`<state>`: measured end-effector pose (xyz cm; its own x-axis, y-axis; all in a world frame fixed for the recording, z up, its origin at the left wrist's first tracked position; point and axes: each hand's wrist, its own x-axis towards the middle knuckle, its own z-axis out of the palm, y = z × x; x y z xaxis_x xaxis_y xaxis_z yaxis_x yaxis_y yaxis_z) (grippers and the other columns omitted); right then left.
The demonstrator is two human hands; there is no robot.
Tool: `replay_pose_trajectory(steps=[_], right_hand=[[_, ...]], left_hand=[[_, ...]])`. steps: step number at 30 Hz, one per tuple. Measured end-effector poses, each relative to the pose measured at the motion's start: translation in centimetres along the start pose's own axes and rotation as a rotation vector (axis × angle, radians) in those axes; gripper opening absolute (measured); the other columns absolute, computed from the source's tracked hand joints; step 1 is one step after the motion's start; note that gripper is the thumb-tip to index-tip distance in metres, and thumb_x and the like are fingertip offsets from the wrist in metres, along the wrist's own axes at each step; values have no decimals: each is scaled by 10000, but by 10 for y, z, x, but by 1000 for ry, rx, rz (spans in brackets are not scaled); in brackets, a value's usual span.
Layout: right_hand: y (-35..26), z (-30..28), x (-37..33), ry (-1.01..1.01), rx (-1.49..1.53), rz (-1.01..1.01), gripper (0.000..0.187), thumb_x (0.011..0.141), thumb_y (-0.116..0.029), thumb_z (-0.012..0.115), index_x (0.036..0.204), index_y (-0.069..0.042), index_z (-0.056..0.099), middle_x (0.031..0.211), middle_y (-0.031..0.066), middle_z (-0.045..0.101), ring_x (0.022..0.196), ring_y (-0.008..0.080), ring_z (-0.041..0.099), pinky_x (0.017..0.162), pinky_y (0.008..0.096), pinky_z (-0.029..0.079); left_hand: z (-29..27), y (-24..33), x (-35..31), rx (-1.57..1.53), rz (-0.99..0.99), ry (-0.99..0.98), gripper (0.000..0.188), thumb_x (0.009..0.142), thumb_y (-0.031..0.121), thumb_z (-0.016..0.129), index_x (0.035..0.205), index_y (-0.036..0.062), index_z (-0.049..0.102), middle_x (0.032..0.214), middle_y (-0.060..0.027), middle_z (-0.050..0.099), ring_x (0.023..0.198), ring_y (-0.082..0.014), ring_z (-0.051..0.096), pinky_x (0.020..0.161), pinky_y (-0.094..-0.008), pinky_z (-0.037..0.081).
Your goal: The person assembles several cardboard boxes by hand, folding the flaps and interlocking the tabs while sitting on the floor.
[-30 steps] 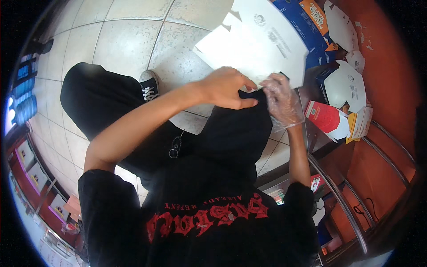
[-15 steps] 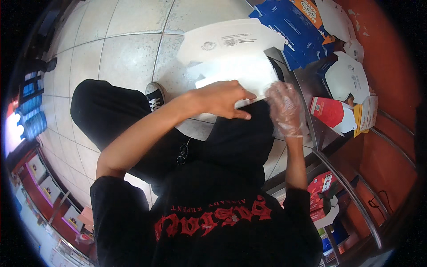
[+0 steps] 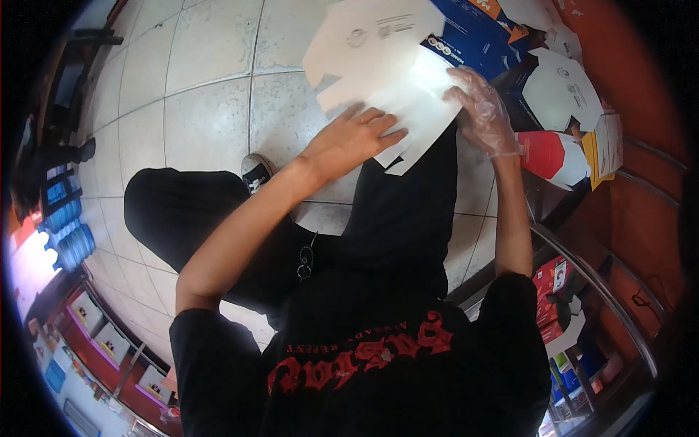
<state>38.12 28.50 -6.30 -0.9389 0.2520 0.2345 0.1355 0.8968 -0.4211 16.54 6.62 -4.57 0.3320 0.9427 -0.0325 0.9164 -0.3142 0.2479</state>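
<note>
Fingers (image 3: 378, 127) of your left hand (image 3: 349, 142) spread flat on white flat cardboard (image 3: 408, 95), your gloved right hand (image 3: 484, 116) curled, pinching its right edge, blue boxes (image 3: 473, 40) far right.

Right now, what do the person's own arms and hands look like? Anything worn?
Left hand is bare. Right hand wears a thin, clear, crinkled disposable glove. Both forearms are bare, with short black T-shirt sleeves at the upper arms. No watch or rings visible.
</note>
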Motion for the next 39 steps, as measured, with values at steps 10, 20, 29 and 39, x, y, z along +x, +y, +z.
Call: replay_pose_trajectory(steps=[10,20,29,39], right_hand=[[-73,14,-75,30,201,66,466,715,157,626,1083,-116,711,1303,59,630,1264,270,576,1098,426,469],[-49,6,-82,66,186,101,418,726,163,628,1052,-88,703,1190,117,658,1171,318,623,1050,435,508],[-36,3,-72,132,378,135,338,744,147,628,981,-87,682,1061,91,698,1095,306,653,992,425,526],[-41,7,-64,190,359,97,382,744,146,620,1019,-107,697,1136,79,682,1127,288,644,1067,436,492]], left_hand=[[18,24,12,-81,43,155,272,768,59,671,1040,42,676,1102,-82,634,980,-252,670,753,-357,594],[16,6,63,-421,-119,63,268,856,202,746,1111,127,715,1017,-104,711,946,-299,685,787,-449,545],[-5,1,71,-638,-267,-108,288,812,218,788,1077,131,718,1085,-134,689,965,-321,662,828,-457,532],[-27,23,39,-44,-174,-91,333,777,-125,599,1059,47,643,1027,-145,653,965,-368,678,795,-453,570]])
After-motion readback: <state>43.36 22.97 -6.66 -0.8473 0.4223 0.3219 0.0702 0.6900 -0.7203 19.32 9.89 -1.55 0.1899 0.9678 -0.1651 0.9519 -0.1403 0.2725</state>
